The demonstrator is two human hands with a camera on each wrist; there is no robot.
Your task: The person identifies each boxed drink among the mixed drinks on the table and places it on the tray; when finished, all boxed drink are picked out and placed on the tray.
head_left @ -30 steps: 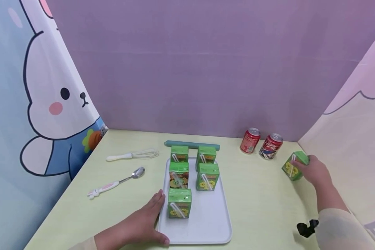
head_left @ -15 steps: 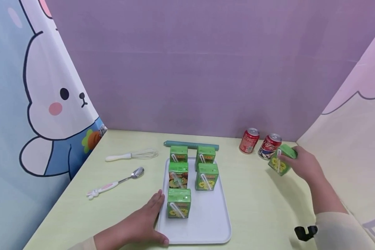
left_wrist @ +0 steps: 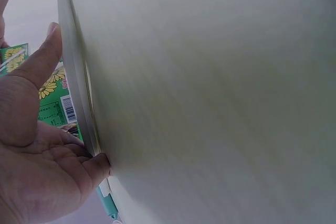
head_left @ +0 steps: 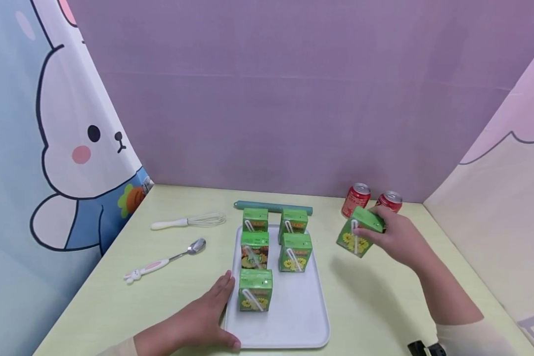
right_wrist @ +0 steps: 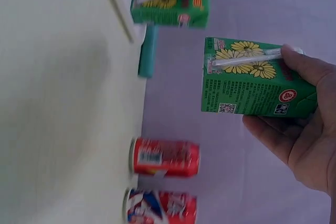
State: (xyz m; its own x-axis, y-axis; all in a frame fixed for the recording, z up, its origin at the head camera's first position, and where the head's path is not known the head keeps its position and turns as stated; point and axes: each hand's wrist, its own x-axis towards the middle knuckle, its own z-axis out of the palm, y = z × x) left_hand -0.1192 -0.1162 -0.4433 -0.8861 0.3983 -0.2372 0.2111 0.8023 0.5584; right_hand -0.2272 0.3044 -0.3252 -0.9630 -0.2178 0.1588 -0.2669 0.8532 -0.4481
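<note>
My right hand [head_left: 396, 235] pinches a green juice box [head_left: 358, 232] by its upper end, thumb on the straw side. The box hangs tilted above the table, right of the tray; its daisy print and wrapped straw show in the right wrist view. Several like juice boxes [head_left: 295, 253] stand in two columns on a white tray [head_left: 293, 316]. My left hand [head_left: 204, 314] rests at the tray's near left corner, fingers straight along the side and thumb at the front edge. In the left wrist view, this hand [left_wrist: 42, 145] touches the tray's rim [left_wrist: 76, 72].
Two red drink cans, one at left [head_left: 356, 199] and one at right [head_left: 389, 201], stand at the back right, the right one partly behind my right hand. A teal stick [head_left: 273, 206] lies behind the tray. A whisk [head_left: 189, 221] and a rabbit-handled spoon [head_left: 166, 262] lie left.
My right hand has carried the juice box leftward from the right side of the table, past the front of the cans. The left hand and tray have stayed put.
</note>
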